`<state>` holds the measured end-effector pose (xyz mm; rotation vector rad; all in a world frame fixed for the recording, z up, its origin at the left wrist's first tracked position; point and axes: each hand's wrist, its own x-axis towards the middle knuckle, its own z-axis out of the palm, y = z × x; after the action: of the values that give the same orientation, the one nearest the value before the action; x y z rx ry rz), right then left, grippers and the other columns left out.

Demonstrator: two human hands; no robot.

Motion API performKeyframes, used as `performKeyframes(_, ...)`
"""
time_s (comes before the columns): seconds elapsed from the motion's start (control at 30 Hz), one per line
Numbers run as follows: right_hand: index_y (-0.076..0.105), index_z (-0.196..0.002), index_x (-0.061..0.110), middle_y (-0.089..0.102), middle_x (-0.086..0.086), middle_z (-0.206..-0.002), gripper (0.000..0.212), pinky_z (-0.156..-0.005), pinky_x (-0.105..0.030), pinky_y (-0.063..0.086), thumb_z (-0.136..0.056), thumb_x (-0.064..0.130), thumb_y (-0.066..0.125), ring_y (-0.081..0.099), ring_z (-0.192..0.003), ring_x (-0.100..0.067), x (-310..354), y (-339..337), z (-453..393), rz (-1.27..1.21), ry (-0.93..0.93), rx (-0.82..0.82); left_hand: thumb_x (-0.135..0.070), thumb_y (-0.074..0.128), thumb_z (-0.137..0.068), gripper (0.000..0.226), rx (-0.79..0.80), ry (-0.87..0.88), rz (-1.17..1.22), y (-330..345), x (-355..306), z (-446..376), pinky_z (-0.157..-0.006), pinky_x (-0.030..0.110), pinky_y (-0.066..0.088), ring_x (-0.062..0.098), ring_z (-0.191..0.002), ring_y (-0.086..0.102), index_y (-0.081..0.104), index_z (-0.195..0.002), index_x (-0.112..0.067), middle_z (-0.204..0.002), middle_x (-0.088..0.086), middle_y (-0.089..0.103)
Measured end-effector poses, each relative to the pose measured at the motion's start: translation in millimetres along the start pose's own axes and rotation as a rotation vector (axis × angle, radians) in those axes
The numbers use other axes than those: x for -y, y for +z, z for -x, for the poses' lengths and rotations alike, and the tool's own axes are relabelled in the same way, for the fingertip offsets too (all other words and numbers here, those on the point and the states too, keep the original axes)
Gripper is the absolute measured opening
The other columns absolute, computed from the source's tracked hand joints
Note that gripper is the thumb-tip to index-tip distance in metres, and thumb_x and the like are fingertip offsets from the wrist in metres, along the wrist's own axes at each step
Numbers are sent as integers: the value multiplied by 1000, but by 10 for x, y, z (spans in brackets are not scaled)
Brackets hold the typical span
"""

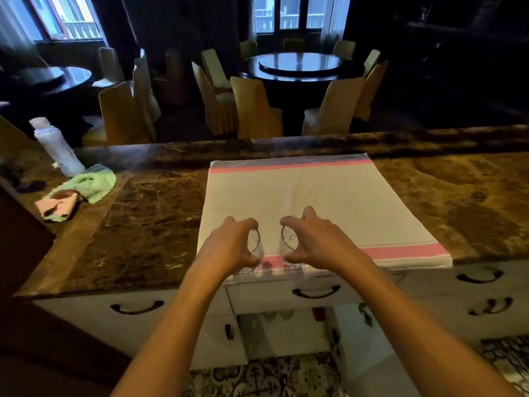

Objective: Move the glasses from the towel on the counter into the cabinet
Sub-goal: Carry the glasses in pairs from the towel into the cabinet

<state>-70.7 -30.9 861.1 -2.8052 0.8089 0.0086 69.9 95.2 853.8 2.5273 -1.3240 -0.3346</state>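
My left hand [229,246] curls its fingers over the top of one clear glass [255,252], thumb hooked under the near side, so the glass is pinched between thumb and fingers. My right hand [313,243] does the same to a second glass [289,245]: fingers arched over the far rim, thumb closing in from the near side. The two glasses sit just beside each other at the near edge of the towel [320,202], over its near pink stripe; whether their bases touch the cloth or are lifted off it, I cannot tell.

The towel is pale with a pink band at its near and far ends, and it lies flat on the brown marble counter [148,224], its near edge hanging slightly over the counter's front. At about 6 o'clock from my hands, under the counter, is a white drawer [286,295] with a dark curved handle, and below it an open cabinet [283,330] compartment with pale walls.

At 9 to 10 o'clock, well apart from the towel, a green cloth [90,183] and a pink cloth [58,209] lie crumpled together, with a white bottle [57,147] standing just behind them. At 12 o'clock, beyond the counter, a dark round table [297,65] stands ringed by covered chairs [254,107].
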Motion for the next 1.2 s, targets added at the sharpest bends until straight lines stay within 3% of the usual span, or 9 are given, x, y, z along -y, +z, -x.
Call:
performKeyframes(0.13, 42, -135, 31, 44, -9, -123, 66, -71, -37, 55, -78, 43, 74, 59, -85, -28, -129, 120, 402, -9, -52, 7, -37, 84, -73, 73, 34, -46, -23, 205, -201, 386, -81, 30, 53, 23, -97, 62, 48, -136, -33, -127, 5, 51)
performKeyframes(0.43, 35, -139, 29, 46, -9, -126, 71, -82, -43, 54, -80, 47, 72, 56, -106, -31, -415, 767, 1046, -127, -59, 92, -37, 81, -75, 79, 147, -129, -6, 885, -395, 984, -95, 37, 50, 26, -120, 53, 40, -142, -36, -140, 4, 42)
performKeyframes(0.57, 32, -142, 28, 43, -7, -127, 72, -83, -38, 52, -83, 42, 71, 53, -109, -31, -486, 1186, 1192, -146, -36, 144, -35, 79, -78, 72, 214, -124, 28, 1238, -303, 1089, -93, 35, 49, 25, -117, 52, 41, -140, -36, -133, 3, 44)
performKeyframes(0.83, 27, -148, 28, 35, -10, -140, 76, -95, -47, 49, -86, 34, 71, 45, -123, -33, -588, 2063, 1174, -112, 52, 211, -35, 74, -83, 75, 267, -147, 19, 2146, -6, 984, -89, 35, 53, 27, -115, 55, 34, -146, -33, -138, 8, 40)
performKeyframes(1.2, 27, -147, 26, 35, -7, -139, 69, -91, -40, 49, -90, 34, 66, 43, -120, -27, -972, 3748, 781, -145, 111, 199, -37, 70, -87, 66, 285, -94, -36, 3783, 601, 557, -88, 38, 53, 28, -112, 53, 35, -142, -31, -133, 7, 42)
